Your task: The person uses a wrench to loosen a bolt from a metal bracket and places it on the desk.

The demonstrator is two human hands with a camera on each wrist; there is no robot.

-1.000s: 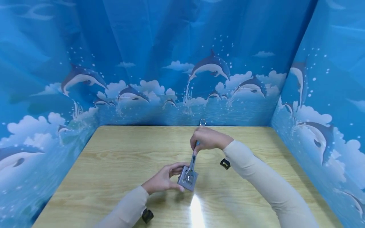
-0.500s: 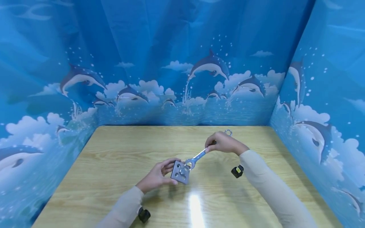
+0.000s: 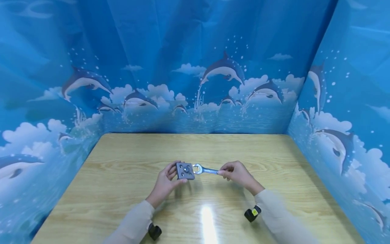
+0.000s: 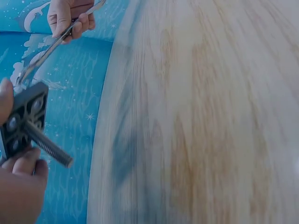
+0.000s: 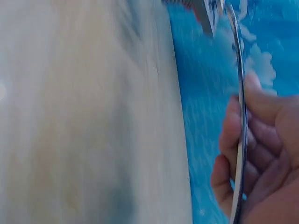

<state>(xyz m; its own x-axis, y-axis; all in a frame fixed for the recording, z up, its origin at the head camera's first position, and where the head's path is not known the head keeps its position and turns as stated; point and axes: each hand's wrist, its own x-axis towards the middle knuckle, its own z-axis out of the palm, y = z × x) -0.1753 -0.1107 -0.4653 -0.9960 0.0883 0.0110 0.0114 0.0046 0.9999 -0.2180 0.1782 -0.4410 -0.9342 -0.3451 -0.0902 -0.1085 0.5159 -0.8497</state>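
My left hand (image 3: 164,184) grips a square grey metal plate (image 3: 180,174) by its edges, thumb below and fingers behind. Holes sit near the plate's corners, and a bolt head (image 3: 186,169) shows at its centre. From the plate's other side a long threaded bolt shank (image 4: 49,143) sticks out in the left wrist view. My right hand (image 3: 239,174) pinches a combination wrench (image 3: 209,170) between thumb and fingers. The wrench lies nearly level, its open end right at the plate's right edge. Its other end is hidden behind the hand in the head view.
Both hands are over a light wooden table (image 3: 137,149). A blue dolphin-print curtain (image 3: 170,118) stands along its back and sides. Black wrist cameras (image 3: 252,214) hang below the sleeves.
The wrench has come off the bolt head and swung from steep to nearly level, to the plate's right. The left hand has moved the plate left and up, and the right hand has lowered.
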